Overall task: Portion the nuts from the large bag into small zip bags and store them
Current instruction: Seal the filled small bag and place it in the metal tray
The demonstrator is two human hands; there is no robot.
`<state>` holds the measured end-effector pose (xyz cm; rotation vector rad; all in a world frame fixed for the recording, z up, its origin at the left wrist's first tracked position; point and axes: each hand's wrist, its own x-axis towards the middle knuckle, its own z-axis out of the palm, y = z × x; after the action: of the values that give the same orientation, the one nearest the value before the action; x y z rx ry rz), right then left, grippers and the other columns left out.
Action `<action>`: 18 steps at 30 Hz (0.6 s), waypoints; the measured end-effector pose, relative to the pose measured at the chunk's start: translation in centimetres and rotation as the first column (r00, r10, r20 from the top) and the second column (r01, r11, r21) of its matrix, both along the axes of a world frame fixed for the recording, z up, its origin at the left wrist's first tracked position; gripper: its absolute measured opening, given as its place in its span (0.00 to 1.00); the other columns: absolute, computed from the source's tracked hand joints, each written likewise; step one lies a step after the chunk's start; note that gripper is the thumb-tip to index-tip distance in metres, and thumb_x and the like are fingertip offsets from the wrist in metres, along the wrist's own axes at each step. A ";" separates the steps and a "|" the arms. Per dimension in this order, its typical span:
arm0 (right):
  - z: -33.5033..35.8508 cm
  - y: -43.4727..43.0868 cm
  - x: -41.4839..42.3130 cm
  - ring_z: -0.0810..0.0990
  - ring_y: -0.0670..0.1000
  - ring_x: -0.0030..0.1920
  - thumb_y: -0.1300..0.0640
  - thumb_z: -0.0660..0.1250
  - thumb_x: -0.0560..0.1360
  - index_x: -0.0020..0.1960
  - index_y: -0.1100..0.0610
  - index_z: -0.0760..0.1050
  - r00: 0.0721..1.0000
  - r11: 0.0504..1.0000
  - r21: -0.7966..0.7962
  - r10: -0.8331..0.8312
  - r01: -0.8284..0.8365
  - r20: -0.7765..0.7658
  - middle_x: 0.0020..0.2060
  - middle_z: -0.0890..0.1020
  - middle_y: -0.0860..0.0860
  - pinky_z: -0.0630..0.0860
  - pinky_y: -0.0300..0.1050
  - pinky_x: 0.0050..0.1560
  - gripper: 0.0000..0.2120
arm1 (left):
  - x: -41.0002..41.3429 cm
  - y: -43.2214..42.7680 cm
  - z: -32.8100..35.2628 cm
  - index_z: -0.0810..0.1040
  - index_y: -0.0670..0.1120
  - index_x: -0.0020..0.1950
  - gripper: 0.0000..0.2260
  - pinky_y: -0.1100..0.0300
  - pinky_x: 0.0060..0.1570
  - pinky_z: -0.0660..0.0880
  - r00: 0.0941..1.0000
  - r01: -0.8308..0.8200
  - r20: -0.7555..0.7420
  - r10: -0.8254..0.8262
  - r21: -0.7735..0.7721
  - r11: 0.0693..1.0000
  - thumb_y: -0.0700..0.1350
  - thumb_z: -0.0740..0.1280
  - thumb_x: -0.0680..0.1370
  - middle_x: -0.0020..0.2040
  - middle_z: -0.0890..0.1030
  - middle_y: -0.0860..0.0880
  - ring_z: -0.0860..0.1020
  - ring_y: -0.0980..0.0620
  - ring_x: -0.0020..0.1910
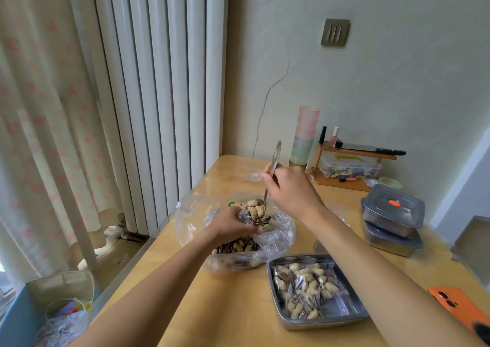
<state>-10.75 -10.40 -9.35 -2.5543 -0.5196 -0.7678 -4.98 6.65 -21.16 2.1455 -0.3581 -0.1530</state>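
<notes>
Wood surface in a room corner, pale wall behind, white radiator and curtain on the left.

On my feed the large bag, clear plastic, lies open near the middle of the surface. Inside it are nuts: peanuts in shell mixed with striped seeds.

Over it is the left hand, grip narrow. Its fingers pinch a small zip bag that stands upright above the large bag's contents, heaped to its mouth.

Higher and further back is the right hand, grip closed round a spoon at mid-handle. Handle tip points up, bowl end is down at the top of the heap. I can't tell if the bowl is loaded; the nuts hide it.

Just right of the large bag sits a steel tray, with filled zip bags lying flat in it.

Behind the right hand, 1 flat empty zip bag lies on the surface.

Toward the right edge, 2 lidded steel containers are stacked, the top lid with an orange spot. An orange phone lies at the front right, camera side up.

Back at the wall:
- a stack of pastel cups
- a small wooden shelf, with 2 small bottles and a knife on top
- a clear box under the shelf
</notes>
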 end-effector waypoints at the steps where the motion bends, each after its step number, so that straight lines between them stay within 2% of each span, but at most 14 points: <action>1: -0.1 0.1 0.0 0.80 0.54 0.33 0.51 0.62 0.84 0.45 0.55 0.77 1.000 1.000 0.012 0.004 -0.004 0.010 0.31 0.80 0.52 0.79 0.55 0.39 0.12 | -0.1 0.1 0.0 0.73 0.49 0.40 0.21 0.60 0.33 0.66 1.000 -0.008 0.002 0.008 -0.015 1.000 0.58 0.83 0.67 0.34 0.77 0.52 0.73 0.54 0.34; 6: -0.4 0.3 0.1 0.82 0.54 0.36 0.50 0.63 0.84 0.47 0.56 0.79 1.000 0.998 0.066 -0.016 0.015 0.015 0.33 0.82 0.51 0.80 0.54 0.41 0.12 | -0.5 0.1 0.0 0.74 0.49 0.40 0.19 0.65 0.31 0.67 1.000 0.003 0.012 -0.002 -0.059 0.998 0.54 0.83 0.68 0.32 0.76 0.55 0.73 0.57 0.32; 9: 0.1 0.2 0.1 0.83 0.54 0.39 0.50 0.63 0.84 0.47 0.56 0.78 0.997 0.998 0.060 0.020 -0.016 -0.078 0.34 0.82 0.51 0.80 0.55 0.47 0.12 | -0.3 0.0 -0.3 0.74 0.46 0.41 0.23 0.59 0.34 0.66 1.000 0.024 -0.006 -0.025 -0.077 0.997 0.59 0.83 0.66 0.33 0.75 0.52 0.72 0.53 0.33; 11: 0.5 0.1 0.0 0.83 0.54 0.41 0.51 0.62 0.85 0.47 0.56 0.78 0.991 0.998 0.034 0.050 -0.046 -0.127 0.34 0.83 0.52 0.79 0.55 0.48 0.12 | -0.4 0.0 -0.2 0.73 0.47 0.41 0.23 0.59 0.31 0.64 1.000 0.021 0.002 -0.021 -0.058 0.998 0.58 0.83 0.67 0.32 0.73 0.53 0.70 0.54 0.32; 14: 0.7 0.0 0.0 0.83 0.54 0.39 0.51 0.61 0.85 0.45 0.56 0.77 0.990 0.997 -0.002 0.080 -0.080 -0.112 0.34 0.82 0.51 0.79 0.56 0.47 0.14 | -0.5 0.0 0.0 0.73 0.48 0.44 0.21 0.62 0.28 0.69 0.999 0.026 -0.030 -0.028 -0.069 0.997 0.56 0.83 0.67 0.29 0.76 0.53 0.73 0.55 0.27; 15: 0.7 0.0 0.0 0.82 0.54 0.39 0.51 0.60 0.85 0.45 0.55 0.76 0.991 0.996 -0.005 0.085 -0.086 -0.104 0.34 0.81 0.51 0.79 0.56 0.47 0.14 | -0.5 0.0 0.2 0.74 0.47 0.43 0.21 0.63 0.26 0.69 0.998 0.037 -0.041 -0.040 -0.060 0.998 0.56 0.83 0.67 0.25 0.76 0.54 0.73 0.56 0.24; 18: 0.6 -0.1 0.1 0.82 0.55 0.39 0.51 0.60 0.85 0.45 0.52 0.74 0.992 0.995 -0.008 0.100 -0.101 -0.079 0.35 0.81 0.51 0.78 0.56 0.46 0.12 | -0.5 -0.1 0.4 0.70 0.48 0.32 0.24 0.67 0.23 0.65 0.999 0.033 -0.031 -0.031 0.054 0.998 0.60 0.82 0.66 0.20 0.73 0.55 0.70 0.59 0.19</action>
<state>-10.69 -10.52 -8.73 -2.5355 -0.6238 -0.6286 -5.45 6.54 -20.78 2.1897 -0.3749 -0.2149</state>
